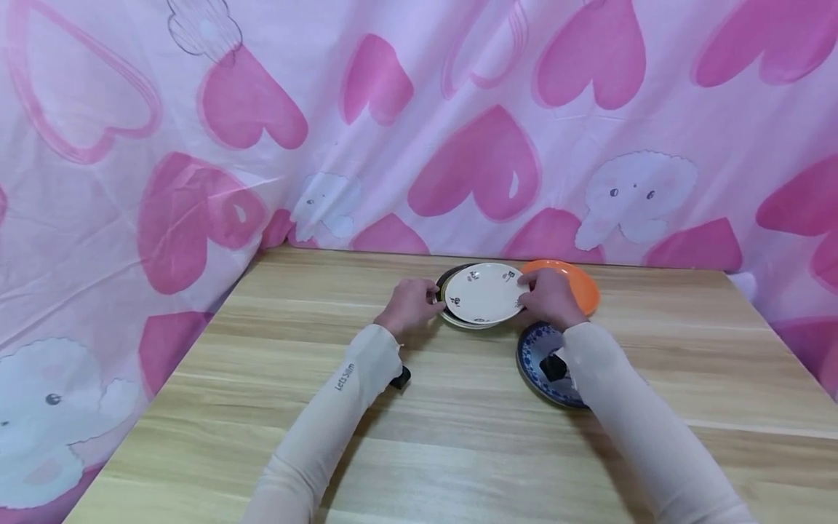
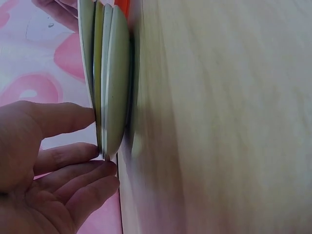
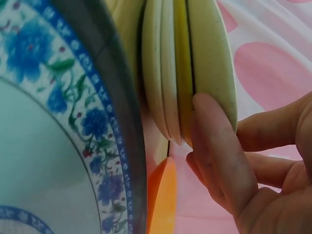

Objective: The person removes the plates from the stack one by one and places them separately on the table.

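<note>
A white plate with small dark motifs (image 1: 486,291) tops a stack that includes a yellow-rimmed plate (image 2: 98,63) and pale plates (image 2: 118,87). The top plate tilts, its right side raised from the plate under it. My right hand (image 1: 553,297) pinches its right rim, one finger against the underside. At the stack's left edge, my left hand (image 1: 411,306) has its thumb by the top plate's rim and its fingertips along the lower rims. An orange plate (image 1: 583,287) lies just behind the right hand.
A blue floral plate (image 1: 538,356) sits on the wooden table (image 1: 432,437) under the right forearm, partly hidden by the sleeve and a black wrist device. Behind and to the left hangs a pink heart-patterned cloth (image 1: 393,182).
</note>
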